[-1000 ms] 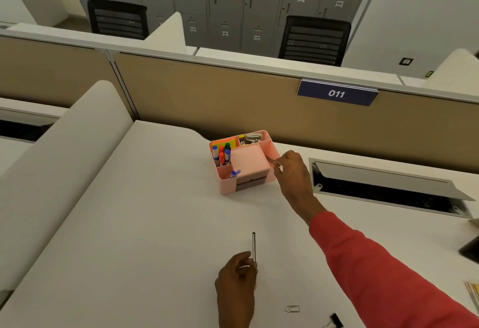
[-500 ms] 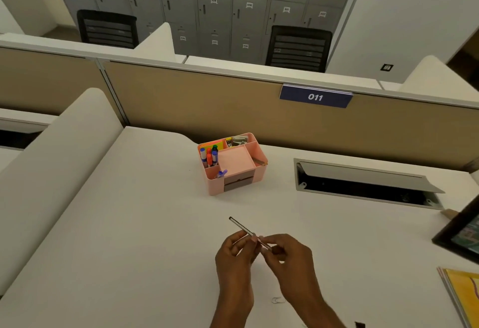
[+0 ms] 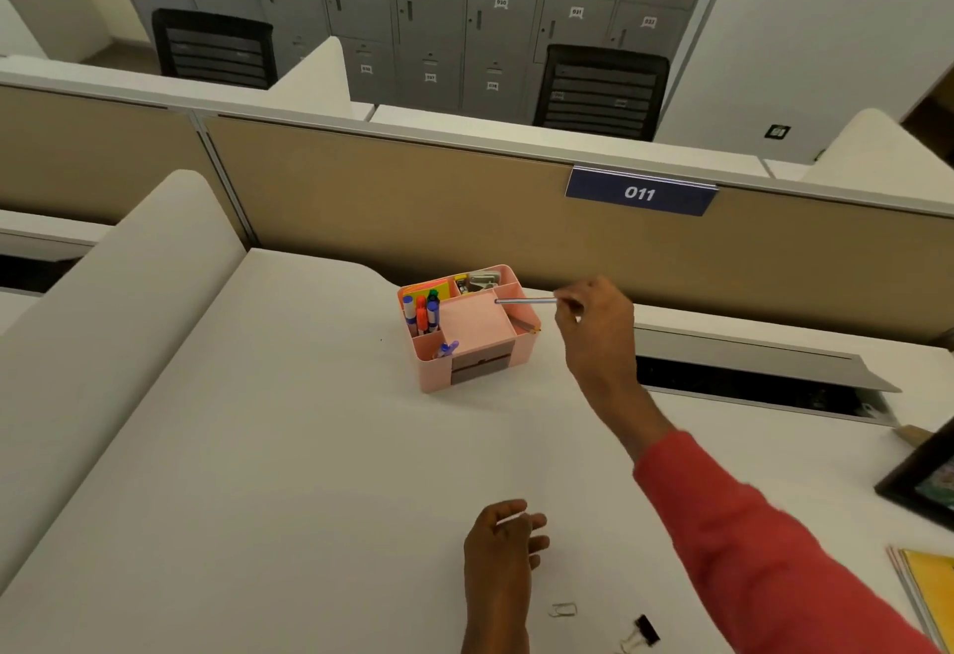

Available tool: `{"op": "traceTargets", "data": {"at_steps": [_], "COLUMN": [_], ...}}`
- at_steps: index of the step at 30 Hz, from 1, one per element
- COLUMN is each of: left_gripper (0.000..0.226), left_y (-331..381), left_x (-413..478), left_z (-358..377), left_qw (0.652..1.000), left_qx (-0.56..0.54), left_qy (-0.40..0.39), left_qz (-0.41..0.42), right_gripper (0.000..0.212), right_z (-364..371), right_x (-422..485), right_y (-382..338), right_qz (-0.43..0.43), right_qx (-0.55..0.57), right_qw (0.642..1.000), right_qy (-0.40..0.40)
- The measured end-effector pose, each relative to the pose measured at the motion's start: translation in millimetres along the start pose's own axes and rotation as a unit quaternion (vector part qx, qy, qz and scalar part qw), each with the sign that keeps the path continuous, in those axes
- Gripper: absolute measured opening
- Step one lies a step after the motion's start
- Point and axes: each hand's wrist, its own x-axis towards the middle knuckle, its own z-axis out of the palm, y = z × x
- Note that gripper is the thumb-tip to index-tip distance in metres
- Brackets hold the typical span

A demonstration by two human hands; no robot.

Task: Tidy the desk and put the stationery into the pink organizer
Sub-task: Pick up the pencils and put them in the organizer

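Pinching a thin silver pen (image 3: pixel 526 300) level in my right hand (image 3: pixel 593 328) over the right side of the pink organizer (image 3: pixel 467 330) at frame centre, I hold my left hand (image 3: pixel 503 545) loosely open and empty at bottom centre, near a paper clip (image 3: pixel 562 609) and binder clip (image 3: pixel 640 634).

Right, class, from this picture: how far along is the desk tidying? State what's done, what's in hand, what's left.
Done: markers stand in the pink organizer. In hand: the right hand pinches a thin silver pen above the organizer's right side. Left: a paper clip and a black binder clip lie on the desk by the empty left hand.
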Motion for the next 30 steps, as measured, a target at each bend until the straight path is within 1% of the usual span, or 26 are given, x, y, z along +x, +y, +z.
{"op": "traceTargets", "data": {"at_steps": [2,4,8,10,12,14,17,18,20,22,24,27,30], "left_gripper": [0.016,0.016,0.015,0.015,0.016,0.019,0.024,0.024,0.024,0.025,0.026,0.026,0.021], "left_y": [-9,-18,-35,-40,-42,-41,-38,-37,-35,-36,-40,-50,-63], "left_x": [3,5,10,12,12,9,2,0,-4,-9,-16,-28,-40], "left_z": [-7,-14,-25,-29,-32,-34,-35,-35,-35,-33,-30,-24,-17], "left_qw": [1.0,0.999,0.999,0.999,0.999,0.999,0.997,0.996,0.993,0.988,0.979,0.963,0.948], "left_qx": [0.019,0.03,0.042,0.045,0.042,0.041,0.066,0.078,0.097,0.129,0.168,0.225,0.269], "left_qy": [0.0,0.0,0.009,0.011,0.015,0.02,0.028,0.027,0.023,0.018,0.01,-0.012,-0.031], "left_qz": [0.009,0.012,-0.005,-0.011,-0.008,0.004,0.023,0.035,0.059,0.089,0.113,0.15,0.169], "right_gripper": [0.02,0.023,0.015,0.019,0.024,0.021,0.023,0.023,0.018,0.016,0.015,0.012,0.014], "right_z": [22,39,56,60,65,69,64,58,39,9,-22,-63,-91], "right_x": [19,28,30,29,32,37,44,45,38,12,-31,-114,-200], "right_y": [7,11,7,8,13,16,17,18,23,28,34,44,62], "right_qz": [0.017,0.036,0.062,0.074,0.074,0.067,0.039,0.038,0.048,0.04,0.035,0.082,0.148], "right_qx": [-0.052,-0.078,-0.117,-0.12,-0.126,-0.13,-0.18,-0.182,-0.142,-0.087,-0.06,-0.03,-0.043], "right_qw": [0.997,0.993,0.979,0.971,0.966,0.963,0.944,0.944,0.964,0.982,0.985,0.971,0.946], "right_qy": [-0.048,-0.087,-0.153,-0.191,-0.212,-0.228,-0.274,-0.272,-0.221,-0.163,-0.159,-0.224,-0.286]}}
